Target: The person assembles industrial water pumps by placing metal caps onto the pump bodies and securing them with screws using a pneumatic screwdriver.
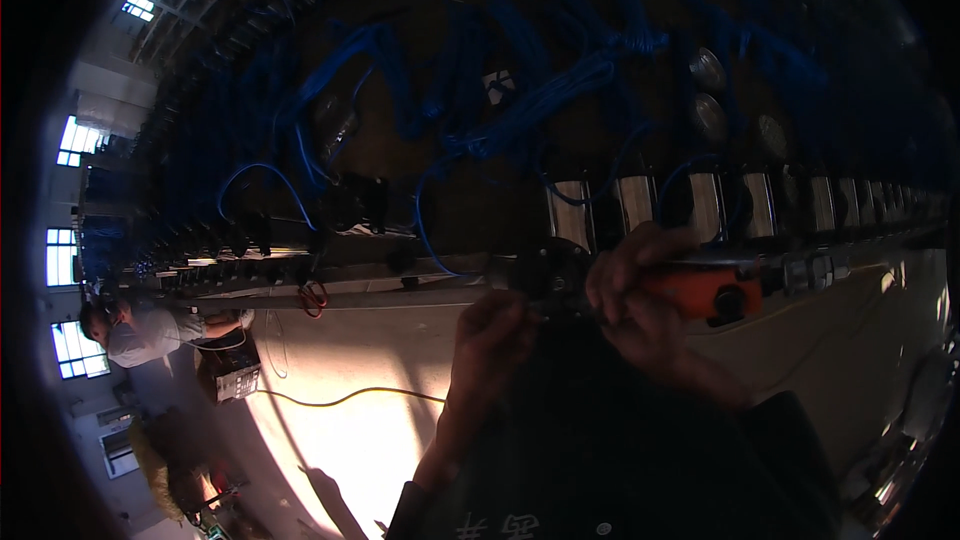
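My left hand is closed, its fingertips pinched together at the near left edge of a dark, round end piece. Anything between those fingertips is too dark to make out. Beside it on the right, my right hand curls its fingers round the left end of an orange tool-like body with a black knob. A metal fitting sticks out from the orange body's right end. Deep shadow hides where the dark round piece meets the orange body.
Bundled blue cables lie across the dark bench beyond my hands. A row of shiny metal cylinders stands along its near side. A yellow-green cable crosses the sunlit floor. At far left another person bends near a box.
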Motion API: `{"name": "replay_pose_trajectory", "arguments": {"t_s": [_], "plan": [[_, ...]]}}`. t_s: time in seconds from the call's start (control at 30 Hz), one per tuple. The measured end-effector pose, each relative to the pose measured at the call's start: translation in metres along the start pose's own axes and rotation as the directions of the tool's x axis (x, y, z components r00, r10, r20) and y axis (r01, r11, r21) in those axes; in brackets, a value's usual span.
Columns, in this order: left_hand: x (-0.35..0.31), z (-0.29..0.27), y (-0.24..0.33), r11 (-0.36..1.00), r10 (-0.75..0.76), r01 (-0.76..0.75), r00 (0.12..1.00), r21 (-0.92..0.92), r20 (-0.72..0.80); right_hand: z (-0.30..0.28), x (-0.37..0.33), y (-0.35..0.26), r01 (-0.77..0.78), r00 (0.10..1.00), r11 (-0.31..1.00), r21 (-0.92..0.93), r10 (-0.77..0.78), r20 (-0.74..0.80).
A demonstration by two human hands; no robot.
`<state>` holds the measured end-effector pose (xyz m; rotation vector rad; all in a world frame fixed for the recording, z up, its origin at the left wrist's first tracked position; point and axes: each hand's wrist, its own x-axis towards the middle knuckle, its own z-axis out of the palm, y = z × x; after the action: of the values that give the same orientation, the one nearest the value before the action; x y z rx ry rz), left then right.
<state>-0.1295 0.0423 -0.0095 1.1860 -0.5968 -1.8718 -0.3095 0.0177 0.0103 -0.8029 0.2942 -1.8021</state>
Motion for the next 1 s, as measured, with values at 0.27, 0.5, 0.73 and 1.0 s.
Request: {"name": "replay_pose_trajectory", "arguments": {"t_s": [0.27,0.5,0.73,1.0], "plan": [[0.024,-0.029,-0.013,0.985,0.139,-0.149,0.984,0.083,0.113,0.004,-0.004,0.001,0.084,0.994,0.996,-0.015,-0.085,-0.064],[0.047,-0.034,-0.001,0.684,0.301,-0.493,0.862,0.537,0.408,-0.015,-0.015,0.014,0.015,0.996,0.977,-0.212,-0.035,-0.088],[0.052,-0.042,-0.004,0.566,0.283,-0.487,0.873,0.666,0.398,-0.013,-0.019,0.018,-0.021,0.999,0.894,-0.447,0.04,0.033],[0.045,-0.046,-0.017,0.997,0.081,-0.08,0.995,-0.022,0.053,-0.004,-0.012,0.021,-0.003,0.988,0.846,-0.533,0.086,0.13]]}}
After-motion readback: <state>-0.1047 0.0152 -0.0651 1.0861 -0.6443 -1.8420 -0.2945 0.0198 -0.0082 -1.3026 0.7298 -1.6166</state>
